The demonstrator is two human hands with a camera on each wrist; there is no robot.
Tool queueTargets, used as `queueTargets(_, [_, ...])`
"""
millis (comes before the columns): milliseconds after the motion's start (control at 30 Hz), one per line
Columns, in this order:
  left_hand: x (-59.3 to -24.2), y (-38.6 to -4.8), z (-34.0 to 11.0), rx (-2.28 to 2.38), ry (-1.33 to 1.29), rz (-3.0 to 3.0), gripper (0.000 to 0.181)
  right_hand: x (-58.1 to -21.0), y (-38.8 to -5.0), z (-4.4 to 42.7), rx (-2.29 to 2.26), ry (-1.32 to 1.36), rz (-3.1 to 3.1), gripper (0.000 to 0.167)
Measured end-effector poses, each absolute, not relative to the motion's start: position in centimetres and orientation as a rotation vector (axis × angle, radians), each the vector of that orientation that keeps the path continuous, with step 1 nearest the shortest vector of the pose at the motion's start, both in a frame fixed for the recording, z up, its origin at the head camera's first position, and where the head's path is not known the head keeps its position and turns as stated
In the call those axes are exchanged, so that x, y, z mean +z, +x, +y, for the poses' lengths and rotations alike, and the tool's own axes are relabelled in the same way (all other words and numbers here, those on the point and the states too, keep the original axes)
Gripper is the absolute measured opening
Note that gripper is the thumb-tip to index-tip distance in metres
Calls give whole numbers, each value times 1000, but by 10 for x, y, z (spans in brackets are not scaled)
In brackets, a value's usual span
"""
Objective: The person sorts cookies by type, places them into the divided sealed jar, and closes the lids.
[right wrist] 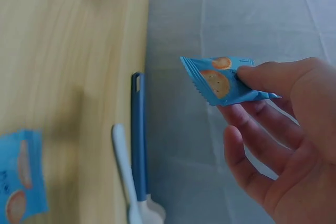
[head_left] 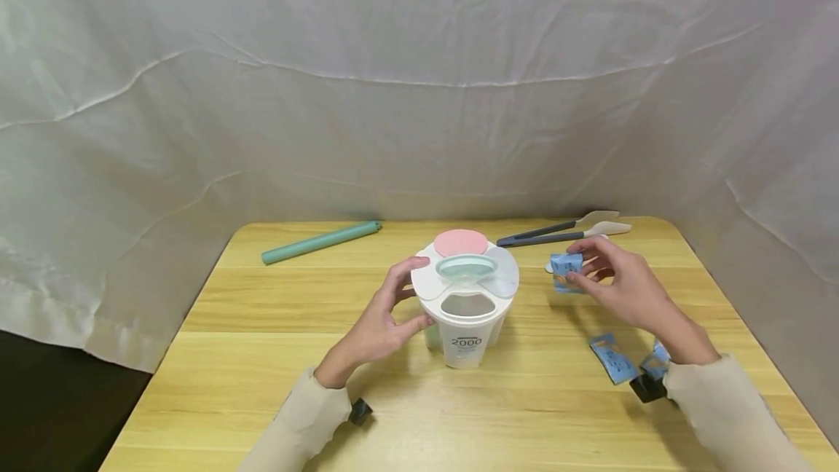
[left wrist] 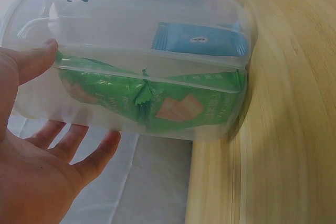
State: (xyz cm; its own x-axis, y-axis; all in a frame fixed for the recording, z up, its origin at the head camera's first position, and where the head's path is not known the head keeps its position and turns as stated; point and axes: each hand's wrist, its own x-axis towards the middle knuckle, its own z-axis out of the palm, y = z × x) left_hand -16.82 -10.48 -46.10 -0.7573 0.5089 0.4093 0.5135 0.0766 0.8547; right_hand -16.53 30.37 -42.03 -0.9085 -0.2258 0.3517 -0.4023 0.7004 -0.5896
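A clear compartmented container [head_left: 463, 341] with a white lid stands upright at the table's middle; its front section of the lid is open. The left hand [head_left: 376, 323] grips its left side, thumb in front. Through the wall in the left wrist view, green packets [left wrist: 184, 103] and a blue packet [left wrist: 205, 40] lie inside. The right hand [head_left: 629, 286] pinches a blue snack packet [head_left: 565, 268] between thumb and fingers, right of the container and above the table. In the right wrist view this packet [right wrist: 220, 81] shows printed round crackers.
More blue packets [head_left: 614, 359] lie on the table near the right forearm. Dark-handled tongs [head_left: 544, 233] with pale tips rest at the back right, a light utensil partly behind the right hand. A green stick [head_left: 321, 242] lies back left. Curtains surround the table [head_left: 262, 355].
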Motion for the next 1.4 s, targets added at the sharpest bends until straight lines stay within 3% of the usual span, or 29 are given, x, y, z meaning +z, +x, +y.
queueTargets(1100, [-461,-169,-106,-1812,-1091,-2300,84,-358,-133,249,1120,804,-2199,52])
queueTargets(1267, [-461,-169,-106,-1826,-1090,-2302,84,-352,-130,236,1169,915,-2076,27])
queueTargets(1400, [-462,-169,-106,-1835,-1089,-2303,84,-347,-127,223,1215,971,-2020,31])
